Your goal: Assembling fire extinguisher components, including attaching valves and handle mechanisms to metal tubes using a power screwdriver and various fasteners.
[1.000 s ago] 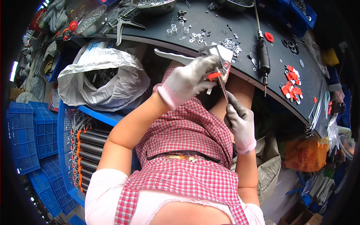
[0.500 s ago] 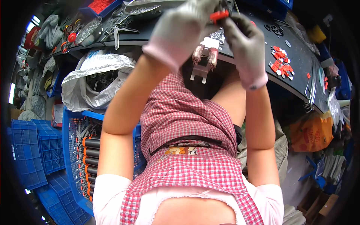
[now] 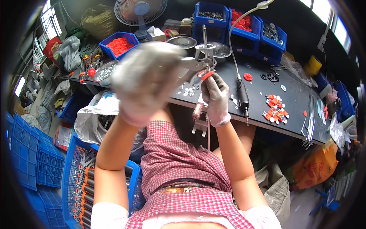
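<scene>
A silver caulking-gun mechanism [image 3: 206, 57] with a long thin rod is held up over the bench's front edge. Its metal handle runs into my gloved left hand [image 3: 146, 80], which looks closed round it, though motion smears the fingers. Closed at the lower end of the mechanism, the gloved fingers of my right hand [image 3: 217, 100] pinch a small red plastic piece [image 3: 207, 75]. The rod passes down beside that hand toward my lap. Just right of it hangs a black power screwdriver [image 3: 242, 93]. Below the hands, a fixture with a wrapped handle [image 3: 197, 111] juts from the bench.
Blue bins [image 3: 211, 14] of small parts and metal bowls [image 3: 183, 42] line the back. Red-and-white pieces [image 3: 275, 108] and metal rods [image 3: 310, 122] lie at the right. A blue basket [image 3: 72, 160] of black-barrelled guns and a white sack [image 3: 89, 118] stand at my left.
The view has tilted up, showing more of the bench. My left hand has swung leftward, away from my right hand. The red piece stays at my right fingertips; the metal mechanism now shows plainly.
</scene>
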{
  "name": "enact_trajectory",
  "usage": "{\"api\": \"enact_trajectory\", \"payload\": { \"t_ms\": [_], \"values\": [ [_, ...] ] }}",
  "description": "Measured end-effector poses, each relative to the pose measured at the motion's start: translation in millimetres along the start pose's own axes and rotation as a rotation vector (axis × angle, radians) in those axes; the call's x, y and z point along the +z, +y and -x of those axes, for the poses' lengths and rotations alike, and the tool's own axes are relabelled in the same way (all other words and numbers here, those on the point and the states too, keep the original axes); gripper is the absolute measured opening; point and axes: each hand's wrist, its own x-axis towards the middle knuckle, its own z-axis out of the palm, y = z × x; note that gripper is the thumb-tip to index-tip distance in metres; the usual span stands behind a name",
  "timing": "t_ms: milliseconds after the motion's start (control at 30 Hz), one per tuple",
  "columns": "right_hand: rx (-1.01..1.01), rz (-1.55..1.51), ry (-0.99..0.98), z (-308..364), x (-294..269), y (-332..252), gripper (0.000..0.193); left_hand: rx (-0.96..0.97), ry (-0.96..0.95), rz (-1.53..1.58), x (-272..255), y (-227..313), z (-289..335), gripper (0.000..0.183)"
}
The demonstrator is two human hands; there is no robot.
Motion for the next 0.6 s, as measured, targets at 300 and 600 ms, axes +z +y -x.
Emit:
{"api": "enact_trajectory", "payload": {
  "t_ms": [300, 600],
  "values": [
    [0.082, 0.12, -0.126, 21.3, -43.1, 52.3, 0.026, -0.632, -0.631, 1.065, 106.8, -30.3, 19.8, 0.033],
    [-0.525, 0.73, 1.098, 173.5, -234.8, 6.9, 0.017, -0.683, -0.587, 0.912, 162.9, -5.1, 124.1, 0.035]
  ]
}}
